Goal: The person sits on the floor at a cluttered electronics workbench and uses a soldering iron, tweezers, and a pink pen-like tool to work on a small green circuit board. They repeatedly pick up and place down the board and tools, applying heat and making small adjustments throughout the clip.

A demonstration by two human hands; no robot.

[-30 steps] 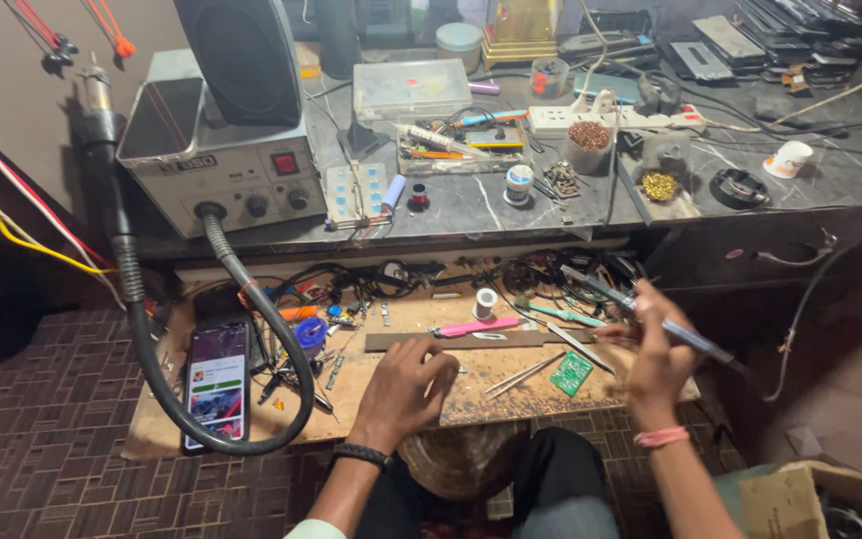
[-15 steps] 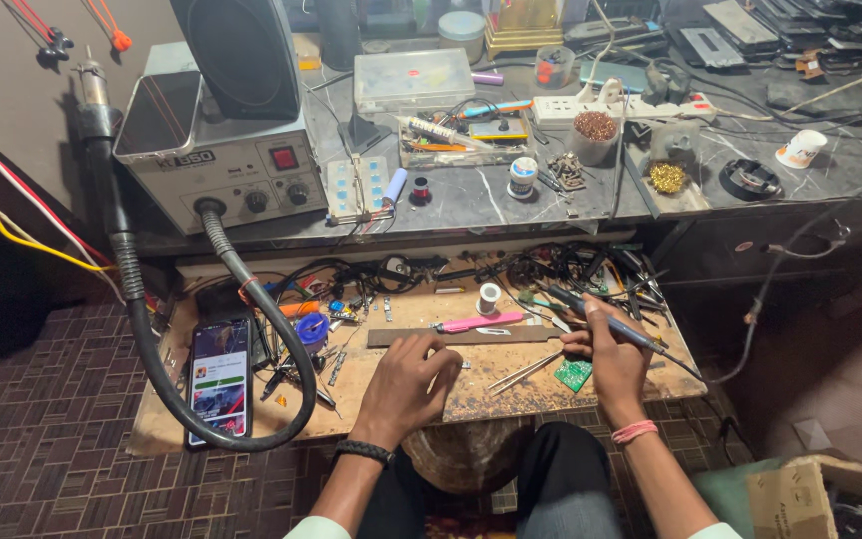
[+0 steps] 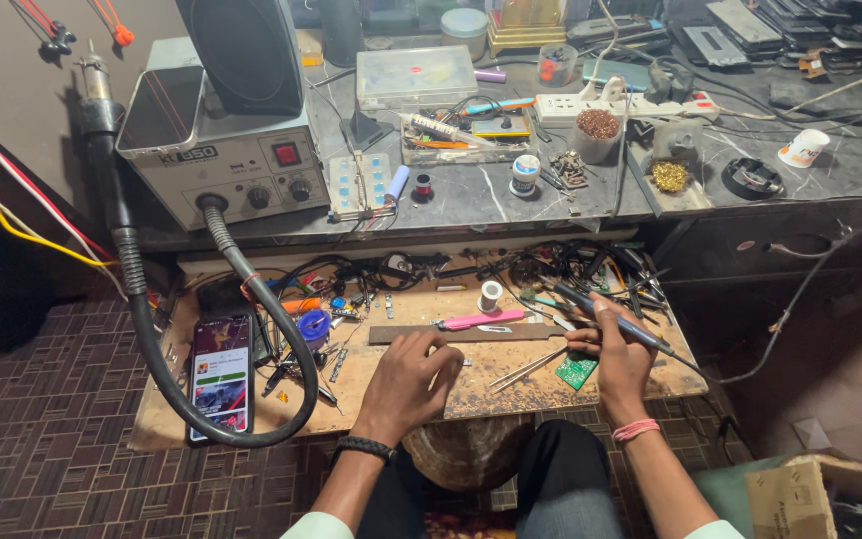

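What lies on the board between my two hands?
In the head view, thin metal tweezers lie between the left hand and right hand, which holds the soldering iron.

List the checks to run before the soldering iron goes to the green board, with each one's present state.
1. Right hand grips the soldering iron: ok.
2. Iron tip visible and clear of other tools: cannot tell, it lies among clutter.
3. Green circuit board within reach beside the right hand: ok.
4. Left hand steadies the board: not ok, it rests apart on the wooden board.
5. Tweezers clear of the board: ok.
6. Iron's cord free of snags: cannot tell.
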